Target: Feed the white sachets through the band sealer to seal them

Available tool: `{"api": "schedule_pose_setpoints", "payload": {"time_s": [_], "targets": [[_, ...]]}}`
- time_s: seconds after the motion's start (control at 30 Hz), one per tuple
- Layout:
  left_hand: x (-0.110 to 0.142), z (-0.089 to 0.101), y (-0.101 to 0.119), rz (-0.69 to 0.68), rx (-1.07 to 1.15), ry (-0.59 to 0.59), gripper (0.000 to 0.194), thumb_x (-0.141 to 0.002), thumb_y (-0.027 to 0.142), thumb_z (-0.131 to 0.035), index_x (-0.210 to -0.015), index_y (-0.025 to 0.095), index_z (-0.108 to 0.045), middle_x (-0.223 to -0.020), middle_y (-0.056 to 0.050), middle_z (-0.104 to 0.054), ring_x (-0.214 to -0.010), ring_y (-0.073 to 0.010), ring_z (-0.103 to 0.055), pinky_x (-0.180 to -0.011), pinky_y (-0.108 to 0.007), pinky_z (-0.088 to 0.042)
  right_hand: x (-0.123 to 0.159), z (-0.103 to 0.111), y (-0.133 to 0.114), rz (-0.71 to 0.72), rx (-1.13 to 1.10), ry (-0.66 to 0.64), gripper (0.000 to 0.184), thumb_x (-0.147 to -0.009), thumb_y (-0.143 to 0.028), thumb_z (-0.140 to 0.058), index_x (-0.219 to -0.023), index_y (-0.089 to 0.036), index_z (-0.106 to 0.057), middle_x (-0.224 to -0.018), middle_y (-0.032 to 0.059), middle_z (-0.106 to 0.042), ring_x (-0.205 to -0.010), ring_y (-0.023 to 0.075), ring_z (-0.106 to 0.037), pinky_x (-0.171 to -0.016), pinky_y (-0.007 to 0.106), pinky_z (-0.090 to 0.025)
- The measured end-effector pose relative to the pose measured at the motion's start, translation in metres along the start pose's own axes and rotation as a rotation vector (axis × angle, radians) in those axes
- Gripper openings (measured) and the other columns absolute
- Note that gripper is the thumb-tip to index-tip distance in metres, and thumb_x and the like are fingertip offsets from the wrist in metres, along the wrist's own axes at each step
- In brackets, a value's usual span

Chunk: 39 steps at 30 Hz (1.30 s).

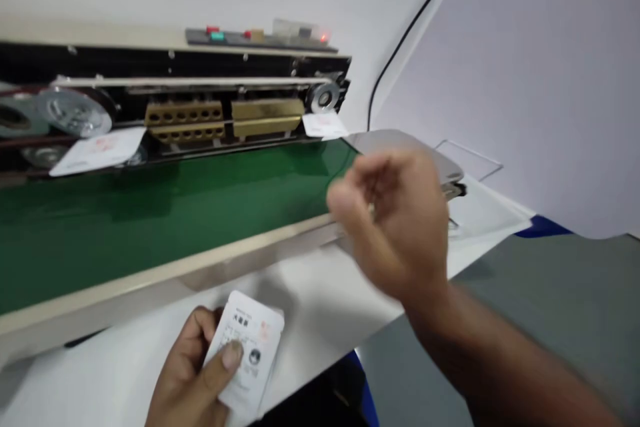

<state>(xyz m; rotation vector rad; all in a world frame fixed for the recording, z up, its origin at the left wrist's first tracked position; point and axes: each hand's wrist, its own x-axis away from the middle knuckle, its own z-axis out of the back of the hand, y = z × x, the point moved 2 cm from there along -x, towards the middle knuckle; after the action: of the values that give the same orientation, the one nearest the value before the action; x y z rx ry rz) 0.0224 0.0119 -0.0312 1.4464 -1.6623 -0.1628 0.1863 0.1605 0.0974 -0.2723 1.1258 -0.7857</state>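
My left hand (200, 370) grips a small stack of white printed sachets (253, 353), thumb across the front one, below the front edge of the sealing machine. Loosely curled and blurred, my right hand (400, 220) is raised over the right end of the machine's green conveyor belt (240, 193); its fingers are closed and I see nothing in them. One white sachet (325, 125) sticks out at the right end of the band sealer (225, 97), by the metal roller. Another sachet (100, 150) juts out at the left, below a larger wheel.
Brass heating blocks (185, 121) sit between the machine's wheels. A control strip with coloured switches (260, 39) is on top. Beyond the belt's right end stands a grey metal plate (400, 140). A black cable (415, 20) runs up the white wall behind.
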Motion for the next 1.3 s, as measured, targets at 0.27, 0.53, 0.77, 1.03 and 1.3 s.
{"api": "schedule_pose_setpoints", "payload": {"time_s": [0.27, 0.53, 0.77, 1.03, 1.3], "targets": [[0.004, -0.002, 0.006, 0.038, 0.100, 0.104, 0.027, -0.079, 0.019, -0.070, -0.103, 0.030, -0.063, -0.077, 0.001, -0.068, -0.078, -0.0120, -0.066, -0.065, -0.016, -0.052, 0.139, -0.061, -0.018, -0.527, -0.446, -0.513, 0.061, -0.079, -0.033, -0.067, -0.126, -0.022, -0.030, -0.109, 0.0066, -0.047, -0.092, 0.0215, -0.051, -0.081, 0.041, -0.047], [0.008, -0.011, 0.009, 0.190, 0.439, -0.038, 0.022, -0.079, 0.023, -0.064, -0.095, 0.018, -0.077, -0.088, -0.010, -0.076, -0.087, -0.0220, -0.070, -0.081, -0.027, -0.056, 0.130, -0.061, -0.019, -0.501, -0.484, -0.630, 0.055, -0.084, -0.030, -0.059, -0.131, -0.018, -0.034, -0.117, 0.0100, -0.047, -0.100, 0.0234, -0.053, -0.087, 0.044, -0.047], [0.005, -0.006, 0.004, 0.237, 0.548, -0.247, 0.024, -0.084, 0.025, -0.058, -0.098, 0.026, -0.078, -0.107, -0.005, -0.077, -0.101, -0.0213, -0.068, -0.096, -0.031, -0.050, 0.137, -0.058, -0.010, -0.372, -0.377, -0.375, 0.037, -0.086, -0.023, -0.056, -0.119, -0.025, -0.041, -0.102, 0.0038, -0.046, -0.090, 0.0198, -0.050, -0.079, 0.040, -0.045], [0.000, 0.000, -0.004, 0.340, 0.430, -0.116, 0.030, -0.085, 0.039, -0.063, -0.106, 0.022, -0.076, -0.087, -0.005, -0.079, -0.103, -0.0285, -0.068, -0.105, -0.040, -0.042, 0.141, -0.068, -0.021, -0.574, -0.483, -0.610, 0.067, -0.068, -0.022, -0.073, -0.126, -0.022, -0.040, -0.120, 0.0081, -0.044, -0.112, 0.0277, -0.050, -0.099, 0.049, -0.041], [0.000, -0.010, -0.002, 0.231, 0.367, 0.017, 0.046, -0.085, 0.052, -0.058, -0.123, 0.027, -0.063, -0.115, -0.008, -0.073, -0.107, -0.0262, -0.065, -0.085, -0.036, -0.053, 0.139, -0.062, -0.012, -0.573, -0.425, -0.436, 0.052, -0.079, -0.019, -0.062, -0.126, -0.028, -0.041, -0.107, 0.0042, -0.052, -0.090, 0.0202, -0.055, -0.076, 0.038, -0.051]]}}
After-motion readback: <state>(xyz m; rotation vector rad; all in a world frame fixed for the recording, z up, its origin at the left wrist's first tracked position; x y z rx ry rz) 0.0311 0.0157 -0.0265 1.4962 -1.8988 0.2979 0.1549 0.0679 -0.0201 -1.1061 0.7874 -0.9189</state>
